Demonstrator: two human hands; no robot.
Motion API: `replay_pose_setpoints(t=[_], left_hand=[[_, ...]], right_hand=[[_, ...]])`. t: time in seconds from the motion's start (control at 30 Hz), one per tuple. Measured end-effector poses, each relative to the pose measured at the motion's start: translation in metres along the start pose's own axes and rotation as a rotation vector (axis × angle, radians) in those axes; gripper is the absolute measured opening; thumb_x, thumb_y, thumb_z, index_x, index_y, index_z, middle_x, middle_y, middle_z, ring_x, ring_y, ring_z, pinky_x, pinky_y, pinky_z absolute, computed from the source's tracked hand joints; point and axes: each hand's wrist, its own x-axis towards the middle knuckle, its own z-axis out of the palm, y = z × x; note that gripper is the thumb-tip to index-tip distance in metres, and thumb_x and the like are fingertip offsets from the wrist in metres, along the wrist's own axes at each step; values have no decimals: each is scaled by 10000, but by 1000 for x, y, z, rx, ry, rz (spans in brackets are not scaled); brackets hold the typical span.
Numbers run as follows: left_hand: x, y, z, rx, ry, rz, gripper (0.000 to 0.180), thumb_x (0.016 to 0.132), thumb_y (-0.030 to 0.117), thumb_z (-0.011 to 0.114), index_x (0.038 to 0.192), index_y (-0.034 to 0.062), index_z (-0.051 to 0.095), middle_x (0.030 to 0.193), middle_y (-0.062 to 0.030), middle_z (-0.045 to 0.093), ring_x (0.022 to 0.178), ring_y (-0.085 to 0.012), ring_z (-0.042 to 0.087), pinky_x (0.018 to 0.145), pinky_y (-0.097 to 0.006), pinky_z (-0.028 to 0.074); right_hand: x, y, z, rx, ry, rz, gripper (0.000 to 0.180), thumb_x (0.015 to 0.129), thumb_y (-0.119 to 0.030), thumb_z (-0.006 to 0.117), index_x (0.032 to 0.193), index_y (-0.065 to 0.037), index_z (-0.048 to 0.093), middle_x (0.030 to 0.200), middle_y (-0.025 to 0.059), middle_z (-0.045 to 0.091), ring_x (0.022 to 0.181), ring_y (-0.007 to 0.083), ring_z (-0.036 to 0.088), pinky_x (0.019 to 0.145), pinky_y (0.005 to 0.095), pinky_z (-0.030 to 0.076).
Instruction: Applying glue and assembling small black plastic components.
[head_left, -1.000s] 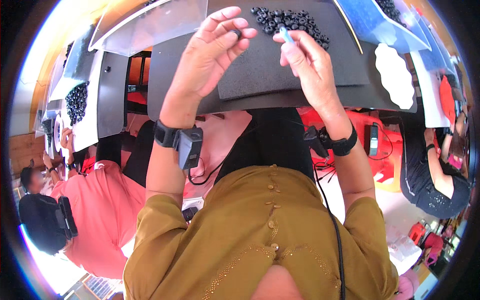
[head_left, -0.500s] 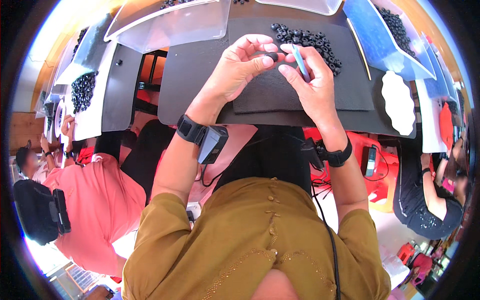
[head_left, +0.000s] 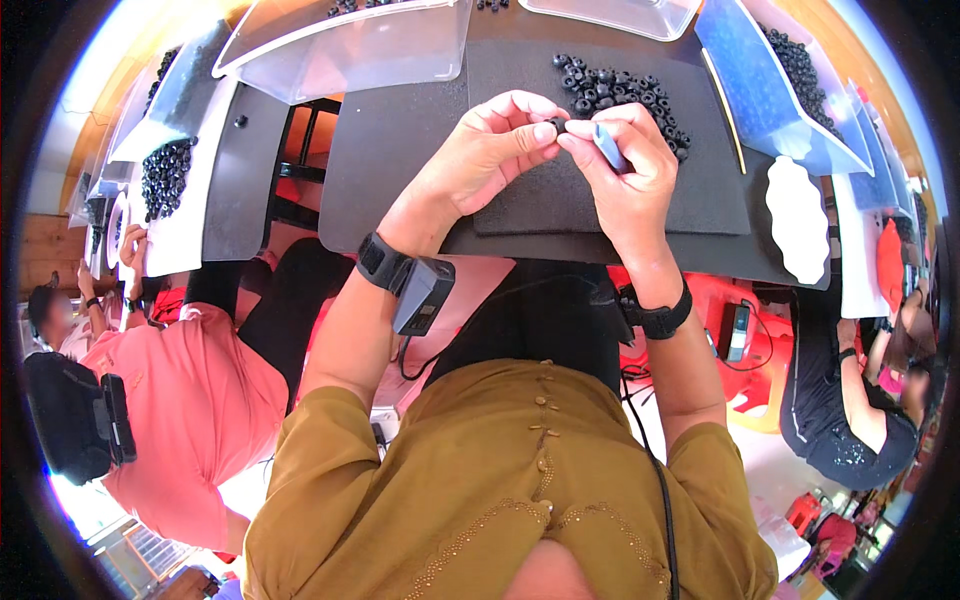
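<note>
My left hand (head_left: 490,155) pinches a small round black part (head_left: 557,125) between thumb and forefinger, above the dark mat (head_left: 560,200). Closed around a slim light-blue tool (head_left: 610,150), my right hand (head_left: 637,185) has its thumb and fingertip up against that same part. The tool's working end is hidden by my fingers, so its kind does not show. Just beyond my right hand, a loose pile of similar black parts (head_left: 605,88) with holes in them lies on the mat.
A clear plastic bin (head_left: 350,55) stands at the back left, and a blue-tinted bin (head_left: 765,95) of black parts at the right. Beside it are a thin stick (head_left: 722,105) and a white scalloped piece (head_left: 797,220). People sit on both sides.
My hands have come together: the right fingertips now meet the black part in my left hand. The blue tool has tipped, and less of its length shows.
</note>
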Motion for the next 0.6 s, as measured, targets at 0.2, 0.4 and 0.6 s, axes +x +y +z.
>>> replay_pose_setpoints(t=[0.2, 0.4, 0.6], left_hand=[[-6, 7, 4, -148, 5, -25, 167, 903, 56, 621, 1066, 83, 596, 1125, -70, 601, 991, -161, 596, 848, -252, 512], [-16, 11, 8, -269, 45, 1, 186, 906, 51, 615, 1088, 72, 580, 1137, -97, 587, 1007, -187, 593, 839, -250, 519], [-28, 4, 15, -354, 16, -17, 207, 913, 54, 607, 1112, 62, 552, 1147, -107, 574, 967, -173, 601, 847, -246, 529]], right_hand=[[-5, -9, -13, 211, -26, 305, 146, 874, -145, 682, 939, -22, 639, 782, -6, 598, 684, 62, 518, 608, 225, 416], [-14, -7, -29, 42, -262, 236, 247, 937, -252, 581, 967, -8, 598, 750, 77, 565, 623, 159, 516, 584, 273, 401], [-12, -27, -31, -45, -311, 146, 193, 910, -199, 598, 971, -17, 621, 743, 114, 546, 601, 250, 531, 556, 326, 416]])
